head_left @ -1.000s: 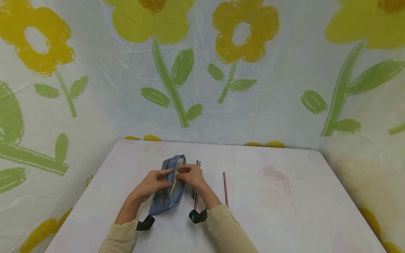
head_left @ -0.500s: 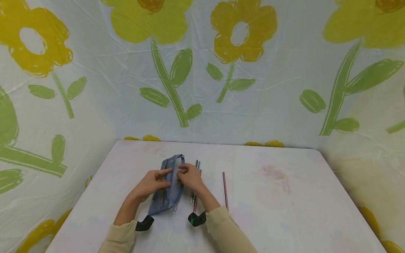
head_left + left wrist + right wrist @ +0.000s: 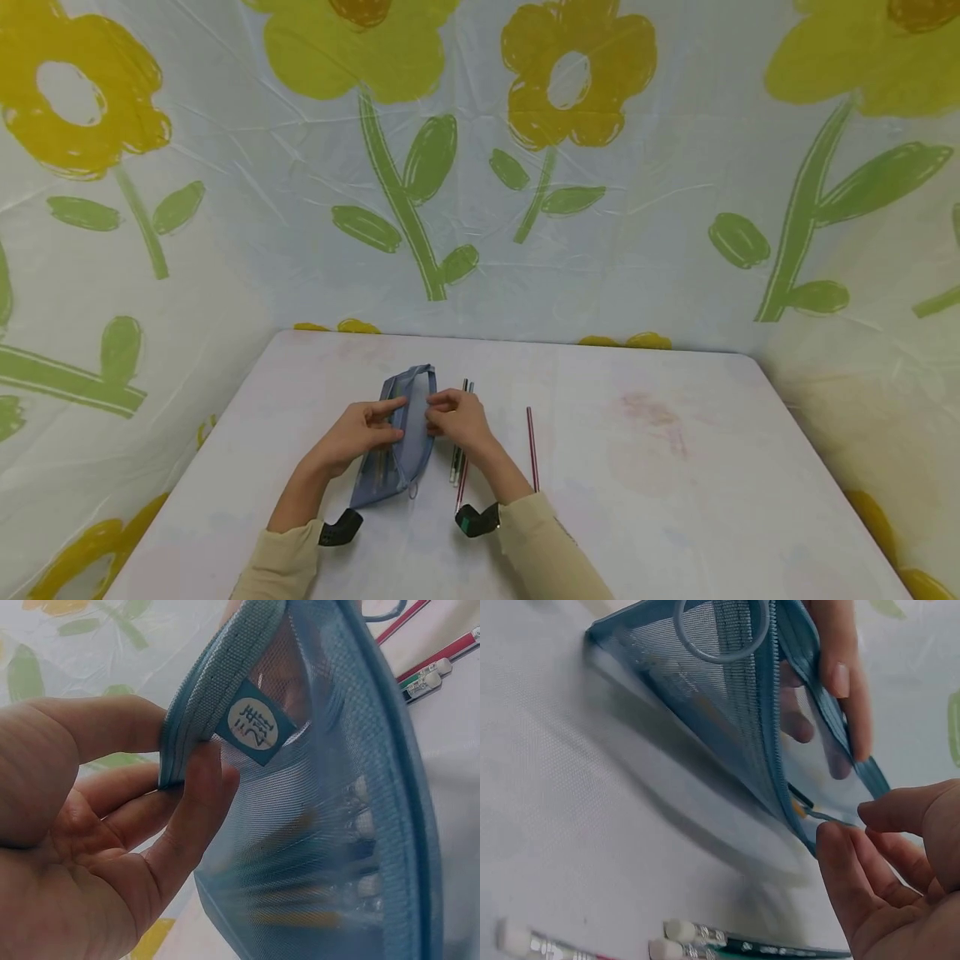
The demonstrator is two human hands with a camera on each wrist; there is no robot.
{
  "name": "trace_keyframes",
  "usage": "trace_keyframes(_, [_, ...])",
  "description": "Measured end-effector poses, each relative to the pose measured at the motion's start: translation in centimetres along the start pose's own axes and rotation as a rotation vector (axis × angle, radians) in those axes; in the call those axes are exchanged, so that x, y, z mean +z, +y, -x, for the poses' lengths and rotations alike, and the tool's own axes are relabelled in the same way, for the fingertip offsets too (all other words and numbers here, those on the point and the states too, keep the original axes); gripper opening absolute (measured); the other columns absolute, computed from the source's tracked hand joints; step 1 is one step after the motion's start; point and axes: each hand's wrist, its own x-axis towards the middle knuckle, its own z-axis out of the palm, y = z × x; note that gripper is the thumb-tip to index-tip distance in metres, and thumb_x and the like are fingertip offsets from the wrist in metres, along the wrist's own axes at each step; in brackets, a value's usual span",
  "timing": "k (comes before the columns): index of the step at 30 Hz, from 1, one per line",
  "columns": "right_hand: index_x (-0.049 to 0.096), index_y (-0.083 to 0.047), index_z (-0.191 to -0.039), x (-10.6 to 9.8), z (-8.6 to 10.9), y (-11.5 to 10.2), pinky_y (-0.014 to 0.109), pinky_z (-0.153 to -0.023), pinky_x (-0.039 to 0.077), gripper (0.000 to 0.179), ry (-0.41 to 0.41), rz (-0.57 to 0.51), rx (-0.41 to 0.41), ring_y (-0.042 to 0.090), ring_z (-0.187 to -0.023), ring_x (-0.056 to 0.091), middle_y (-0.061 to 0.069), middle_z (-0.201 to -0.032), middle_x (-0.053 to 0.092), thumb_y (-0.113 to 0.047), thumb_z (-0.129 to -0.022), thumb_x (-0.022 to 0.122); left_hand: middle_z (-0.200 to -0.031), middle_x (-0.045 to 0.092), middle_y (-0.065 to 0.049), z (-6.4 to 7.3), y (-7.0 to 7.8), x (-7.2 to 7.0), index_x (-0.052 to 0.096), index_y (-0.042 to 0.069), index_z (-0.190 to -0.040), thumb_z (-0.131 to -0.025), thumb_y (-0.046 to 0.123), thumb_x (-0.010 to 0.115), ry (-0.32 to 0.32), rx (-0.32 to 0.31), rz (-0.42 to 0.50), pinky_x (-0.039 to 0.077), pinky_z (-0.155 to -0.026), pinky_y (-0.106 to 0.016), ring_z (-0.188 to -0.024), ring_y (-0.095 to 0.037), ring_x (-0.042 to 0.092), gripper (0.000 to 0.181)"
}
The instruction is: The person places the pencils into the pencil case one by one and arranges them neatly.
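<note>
A blue mesh pencil pouch (image 3: pixel 415 433) stands tilted on the table, its zipped mouth spread wide. My left hand (image 3: pixel 358 437) pinches one edge of the mouth between thumb and fingers, beside a small round-printed label (image 3: pixel 253 726). Through the mesh, several pencils (image 3: pixel 300 919) show inside, blurred. At the opposite edge, my right hand (image 3: pixel 462 422) has its fingers loosely bent, thumb and fingertips parted with nothing between them. In the right wrist view, those fingertips (image 3: pixel 836 832) are right at the pouch's far end. A ring pull (image 3: pixel 731 656) hangs at the zip's near end.
Right of the pouch, partly under my right hand, lie green pencils (image 3: pixel 454 468) and a red pencil (image 3: pixel 461 492). Another dark red pencil (image 3: pixel 532 446) lies apart, farther right. Black wrist cameras (image 3: pixel 341 528) sit at both cuffs. A flower-printed sheet (image 3: pixel 637 250) rises behind the table.
One second ago the right hand held a yellow pencil at the pouch's mouth. The pencil has gone down out of sight there, and the hand has let go and drawn slightly right.
</note>
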Motion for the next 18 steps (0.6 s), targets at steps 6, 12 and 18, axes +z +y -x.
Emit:
trace_keyframes(6, [0.063,0.01,-0.114,-2.0,1.4,-0.3,0.032,-0.069,0.056,0.028,0.023,0.048,-0.042,0.025,-0.076,0.067,0.015,-0.093,0.061,0.0,-0.089,0.064,-0.093,0.065,-0.025,-0.1,-0.2,-0.1,0.041,-0.002,-0.145,-0.09,0.007,0.068,0.003,-0.006,-0.006,0.052,-0.074,-0.032,-0.079,-0.017,0.059,0.062])
trace_keyframes(12, [0.065,0.008,-0.111,-5.3,3.0,-0.2,0.032,-0.064,0.056,0.025,0.107,0.158,-0.094,0.019,-0.073,0.064,0.014,-0.092,0.063,0.0,-0.087,0.065,-0.094,0.065,-0.021,-0.2,-0.3,0.0,0.042,-0.002,-0.145,-0.089,0.007,0.07,0.004,-0.001,-0.015,0.052,-0.075,-0.031,-0.079,-0.017,0.057,0.063])
trace_keyframes(18, [0.068,0.003,-0.109,-8.6,3.9,0.5,0.032,-0.06,0.055,0.023,0.216,0.214,-0.058,0.024,-0.072,0.064,0.011,-0.089,0.065,-0.002,-0.087,0.068,-0.108,0.063,-0.026,-0.2,-0.5,0.1,0.041,-0.004,-0.145,-0.09,0.009,0.07,-0.001,-0.004,-0.012,0.052,-0.075,-0.03,-0.081,-0.016,0.059,0.064])
